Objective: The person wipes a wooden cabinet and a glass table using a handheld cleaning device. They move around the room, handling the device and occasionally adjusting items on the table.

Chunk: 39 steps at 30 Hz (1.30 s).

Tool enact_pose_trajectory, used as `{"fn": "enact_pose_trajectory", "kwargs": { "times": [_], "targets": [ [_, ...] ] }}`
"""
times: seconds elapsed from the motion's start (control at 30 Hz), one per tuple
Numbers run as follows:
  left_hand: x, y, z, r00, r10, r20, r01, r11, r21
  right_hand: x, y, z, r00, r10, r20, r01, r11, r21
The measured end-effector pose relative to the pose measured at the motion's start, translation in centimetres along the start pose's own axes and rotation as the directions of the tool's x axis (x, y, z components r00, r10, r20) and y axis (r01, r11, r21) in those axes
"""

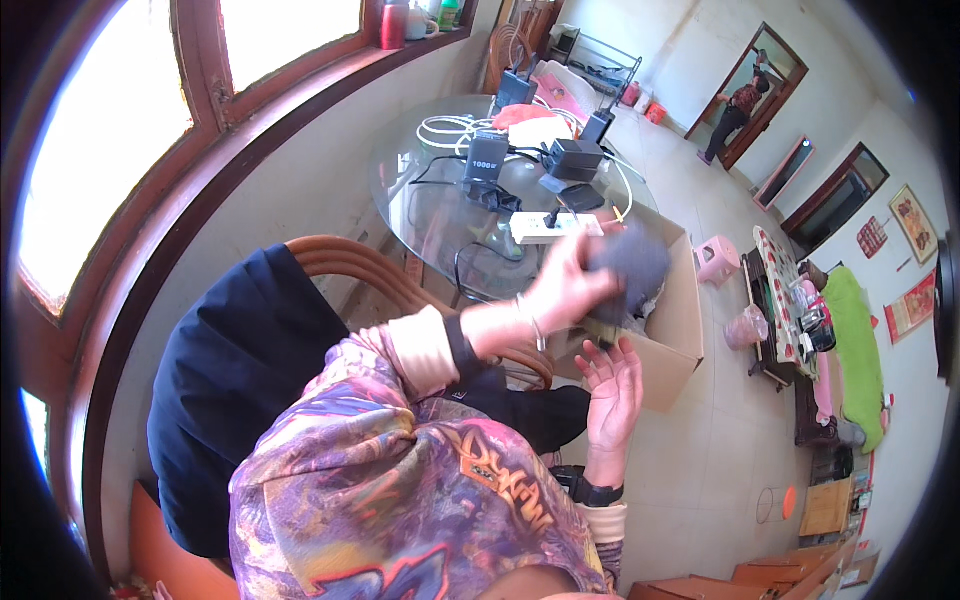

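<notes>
My left hand (562, 289) grips a dark grey, soft-looking item (634, 266), which is blurred, so its exact kind is unclear. The item is above an open cardboard box (682, 300), whose contents are mostly hidden behind it. Just below, my right hand (615, 394) is raised with its palm showing and fingers spread, holding nothing. Beyond my left hand, a white power strip (555, 227) with a black plug in it lies on a round glass table (420, 217).
Several black power adapters (486, 157) and white cables (442, 131) crowd the table. A rattan chair (337, 259) bears a dark blue garment (232, 390). A pink stool (716, 259) stands past the box. Another person (739, 112) is by the far doorway.
</notes>
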<state>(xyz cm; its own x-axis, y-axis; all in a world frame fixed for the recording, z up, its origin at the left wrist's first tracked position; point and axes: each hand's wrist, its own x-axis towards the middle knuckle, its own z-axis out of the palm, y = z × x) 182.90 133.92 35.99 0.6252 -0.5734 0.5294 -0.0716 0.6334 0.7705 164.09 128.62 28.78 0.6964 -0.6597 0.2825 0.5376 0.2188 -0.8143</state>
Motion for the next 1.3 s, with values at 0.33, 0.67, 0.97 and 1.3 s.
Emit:
{"fn": "enact_pose_trajectory", "kwargs": {
  "times": [0.33,0.67,0.97,1.3],
  "targets": [
    [15.9,3.9,-27.6,0.828,0.484,-0.283,0.251,0.132,0.959,4.4,3.1,-5.9,0.96,0.062,-0.272,-0.142,0.948,-0.286],
    [15.0,-2.7,-31.5,0.81,0.384,-0.442,0.381,0.229,0.896,-1.1,4.8,-13.9,0.898,0.127,-0.422,-0.299,0.879,-0.372],
    [8.2,6.0,-27.0,0.972,-0.012,-0.234,0.168,0.732,0.66,-14.8,9.0,-23.4,0.71,0.313,-0.631,-0.543,0.814,-0.207],
    [11.8,21.0,-21.1,0.892,-0.162,-0.422,0.398,0.723,0.564,-18.5,13.8,-28.3,0.857,0.077,-0.509,-0.487,0.443,-0.753]
  ]
}}
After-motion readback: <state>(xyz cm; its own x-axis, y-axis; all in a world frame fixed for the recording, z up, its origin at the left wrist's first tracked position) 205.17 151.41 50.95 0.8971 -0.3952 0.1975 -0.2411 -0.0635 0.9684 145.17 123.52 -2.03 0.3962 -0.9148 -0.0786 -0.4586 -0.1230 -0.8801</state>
